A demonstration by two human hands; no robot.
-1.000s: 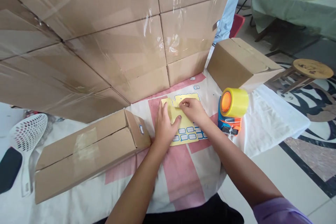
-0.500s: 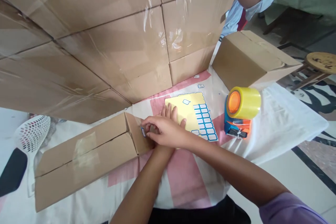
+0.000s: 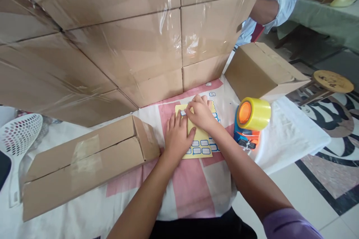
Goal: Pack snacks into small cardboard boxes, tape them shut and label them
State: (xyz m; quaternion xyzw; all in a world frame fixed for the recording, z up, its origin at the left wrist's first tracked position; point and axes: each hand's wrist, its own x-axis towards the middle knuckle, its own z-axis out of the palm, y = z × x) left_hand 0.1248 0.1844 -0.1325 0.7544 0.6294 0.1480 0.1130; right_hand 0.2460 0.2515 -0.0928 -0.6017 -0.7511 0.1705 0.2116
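A yellow sheet of sticker labels (image 3: 199, 134) with blue-bordered white labels lies on the cloth before me. My left hand (image 3: 177, 134) rests flat on its left part, fingers outstretched. Over the sheet's upper part, my right hand (image 3: 200, 114) has thumb and fingertips pinched at the edge of a small white label (image 3: 183, 112), beside my left fingertips. Whether that label is fully off the sheet is hard to see. Left of my hands lies a long taped cardboard box (image 3: 84, 162), its near end close to my left hand.
A wall of taped cartons (image 3: 126, 52) rises behind the sheet. To the right are a yellow tape roll on a dispenser (image 3: 254, 114), another carton (image 3: 260, 71) and a wooden stool (image 3: 333, 81). A white slotted skimmer (image 3: 21, 138) lies left. A person's arm (image 3: 265, 10) shows behind the cartons.
My right hand has moved from the box's end, where it held a small label, to the sheet's upper part. My arms are uncrossed, and the view has shifted slightly.
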